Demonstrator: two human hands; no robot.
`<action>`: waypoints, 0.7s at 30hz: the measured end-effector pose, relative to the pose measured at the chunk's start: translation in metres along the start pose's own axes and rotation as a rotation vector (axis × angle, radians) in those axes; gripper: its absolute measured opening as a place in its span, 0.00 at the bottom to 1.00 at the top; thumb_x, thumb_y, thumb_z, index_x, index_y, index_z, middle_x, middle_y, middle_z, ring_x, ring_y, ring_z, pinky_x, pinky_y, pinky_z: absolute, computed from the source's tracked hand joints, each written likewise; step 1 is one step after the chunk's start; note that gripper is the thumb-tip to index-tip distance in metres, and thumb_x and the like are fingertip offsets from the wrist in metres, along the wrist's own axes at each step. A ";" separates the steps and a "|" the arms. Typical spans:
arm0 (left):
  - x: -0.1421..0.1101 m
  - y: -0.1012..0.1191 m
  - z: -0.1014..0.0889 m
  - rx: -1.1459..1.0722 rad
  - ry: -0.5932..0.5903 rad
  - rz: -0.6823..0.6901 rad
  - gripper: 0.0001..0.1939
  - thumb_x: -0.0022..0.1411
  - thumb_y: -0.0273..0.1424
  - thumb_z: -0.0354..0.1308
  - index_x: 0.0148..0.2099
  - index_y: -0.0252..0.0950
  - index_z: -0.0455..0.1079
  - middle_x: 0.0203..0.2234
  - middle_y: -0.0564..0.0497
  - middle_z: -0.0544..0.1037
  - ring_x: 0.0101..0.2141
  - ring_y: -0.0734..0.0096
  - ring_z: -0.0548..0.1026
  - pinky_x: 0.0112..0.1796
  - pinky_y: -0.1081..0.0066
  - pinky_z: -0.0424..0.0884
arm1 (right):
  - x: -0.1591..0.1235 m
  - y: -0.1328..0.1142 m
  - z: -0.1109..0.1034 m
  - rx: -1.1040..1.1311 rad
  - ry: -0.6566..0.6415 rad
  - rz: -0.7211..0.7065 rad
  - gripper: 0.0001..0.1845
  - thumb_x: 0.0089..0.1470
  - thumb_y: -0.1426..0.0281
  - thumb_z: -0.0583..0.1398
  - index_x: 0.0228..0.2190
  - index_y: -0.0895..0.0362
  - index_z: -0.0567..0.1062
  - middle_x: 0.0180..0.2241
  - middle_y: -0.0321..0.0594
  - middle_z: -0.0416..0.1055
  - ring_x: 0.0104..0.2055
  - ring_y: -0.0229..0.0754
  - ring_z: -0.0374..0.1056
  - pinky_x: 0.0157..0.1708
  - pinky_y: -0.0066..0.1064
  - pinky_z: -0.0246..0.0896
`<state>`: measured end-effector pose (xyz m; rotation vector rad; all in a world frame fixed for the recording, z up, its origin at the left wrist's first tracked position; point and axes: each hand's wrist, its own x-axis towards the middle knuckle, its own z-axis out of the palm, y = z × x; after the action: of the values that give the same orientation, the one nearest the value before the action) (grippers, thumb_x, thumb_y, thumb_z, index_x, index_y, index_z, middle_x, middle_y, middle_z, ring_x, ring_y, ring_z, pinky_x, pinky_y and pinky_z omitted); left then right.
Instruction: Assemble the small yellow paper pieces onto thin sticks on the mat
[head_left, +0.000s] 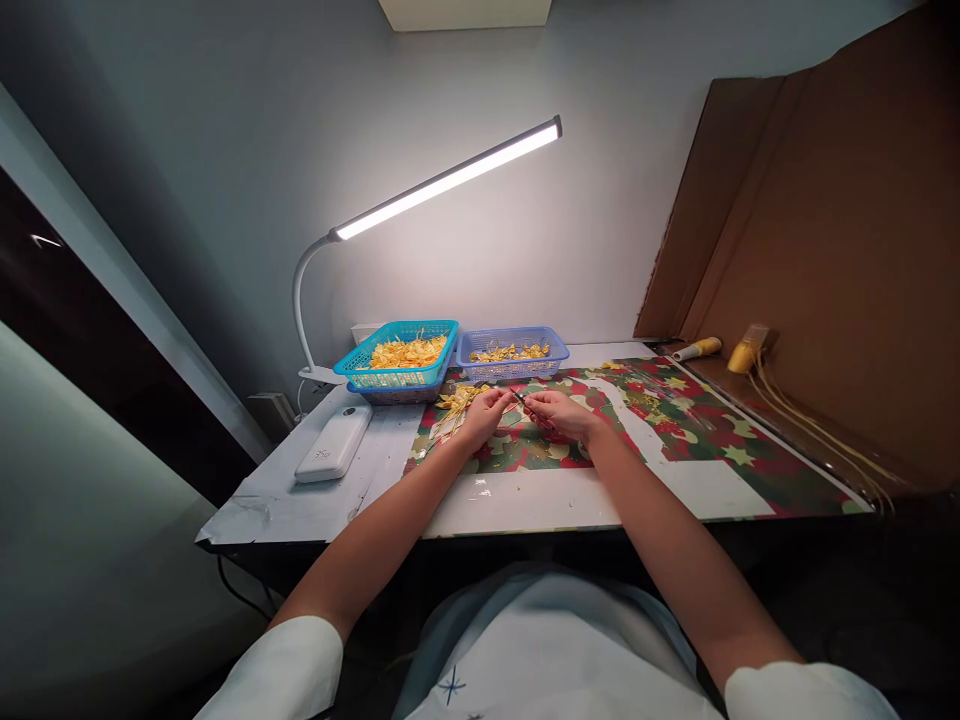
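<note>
My left hand [489,413] and my right hand [561,413] meet close together above the patterned mat. The fingers of my left hand are pinched on something too small to make out. In my right hand is a small dark-tipped tool [519,397] that looks like pliers, its tip pointing at my left fingertips. Most of its handle is hidden by my fingers. Just beyond my left hand lies a bunch of gold flower-like pieces with thin wire stems [454,402].
A teal basket [352,372] of yellow petal-like pieces stands behind, beside a purple basket [512,370] of gold pieces. A white power bank [334,445] lies left. A lit lamp [450,182] hangs overhead. Cardboard [825,250], a roll [697,349] and yellow cord [817,430] are right.
</note>
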<state>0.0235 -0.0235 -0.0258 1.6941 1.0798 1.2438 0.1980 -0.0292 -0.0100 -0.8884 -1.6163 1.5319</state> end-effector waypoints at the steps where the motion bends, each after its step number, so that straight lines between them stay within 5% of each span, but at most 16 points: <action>1: 0.000 0.000 0.000 0.008 -0.001 0.006 0.16 0.56 0.42 0.53 0.30 0.33 0.68 0.15 0.57 0.63 0.21 0.78 0.62 0.24 0.77 0.58 | 0.000 0.000 0.000 -0.002 0.001 -0.001 0.22 0.43 0.52 0.63 0.23 0.58 0.67 0.20 0.29 0.57 0.21 0.29 0.48 0.21 0.27 0.40; 15: -0.005 0.009 0.001 -0.023 -0.012 -0.063 0.14 0.55 0.39 0.55 0.28 0.33 0.67 0.16 0.58 0.60 0.18 0.81 0.56 0.18 0.79 0.51 | 0.001 0.003 0.000 0.008 0.033 -0.013 0.18 0.45 0.57 0.63 0.21 0.58 0.66 0.22 0.32 0.62 0.22 0.30 0.54 0.22 0.25 0.47; 21: 0.003 0.008 -0.009 -0.183 0.014 -0.158 0.13 0.55 0.39 0.57 0.31 0.33 0.67 0.12 0.63 0.51 0.13 0.84 0.48 0.16 0.79 0.43 | 0.008 0.005 -0.008 0.204 0.254 0.015 0.11 0.51 0.63 0.61 0.26 0.57 0.68 0.21 0.33 0.62 0.21 0.31 0.57 0.20 0.24 0.52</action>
<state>0.0170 -0.0225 -0.0151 1.4372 1.0531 1.2163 0.2009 -0.0179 -0.0142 -0.9403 -1.2520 1.4961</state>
